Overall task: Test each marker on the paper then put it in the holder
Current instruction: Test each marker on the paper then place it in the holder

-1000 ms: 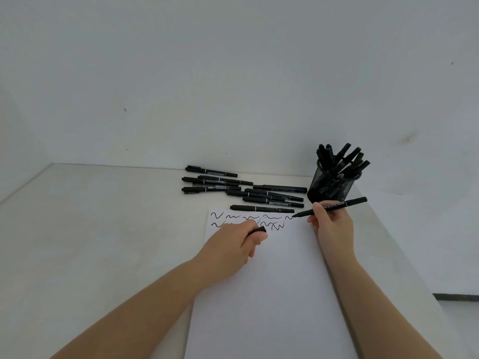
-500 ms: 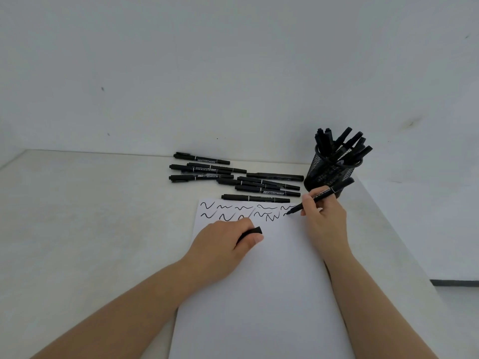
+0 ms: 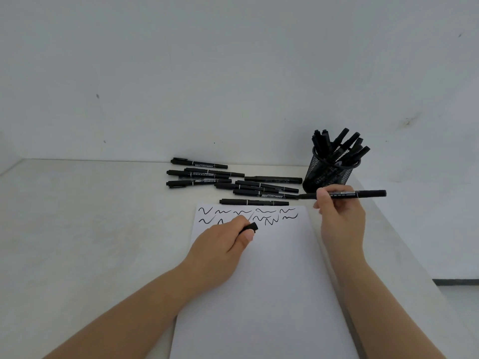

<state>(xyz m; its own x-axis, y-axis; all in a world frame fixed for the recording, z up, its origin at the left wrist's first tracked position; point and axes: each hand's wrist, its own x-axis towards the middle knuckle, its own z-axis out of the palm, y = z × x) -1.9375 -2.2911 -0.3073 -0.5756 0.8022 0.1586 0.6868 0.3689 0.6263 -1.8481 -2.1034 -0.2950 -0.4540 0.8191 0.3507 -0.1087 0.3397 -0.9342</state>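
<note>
Squiggles [image 3: 247,215] fill two short rows across the top of the paper [image 3: 259,294], so a good share of the testing looks done. The holder [image 3: 328,174], a black mesh cup at the far right of the surface [image 3: 90,229], already carries a thick bunch of markers [image 3: 337,143]. About ten more markers [image 3: 233,182] lie loose in a cluster just beyond the paper, apparently untested.

The right hand [image 3: 339,218] pinches one uncapped marker [image 3: 344,194] between thumb and fingers, lifted off the paper and lying roughly level just in front of the holder. The left hand [image 3: 223,244] rests on the paper, its fingers curled round a small black piece, probably the cap [image 3: 250,227]. By my reading this marker's test is done; capping it and dropping it in come next, then the loose pile.
</note>
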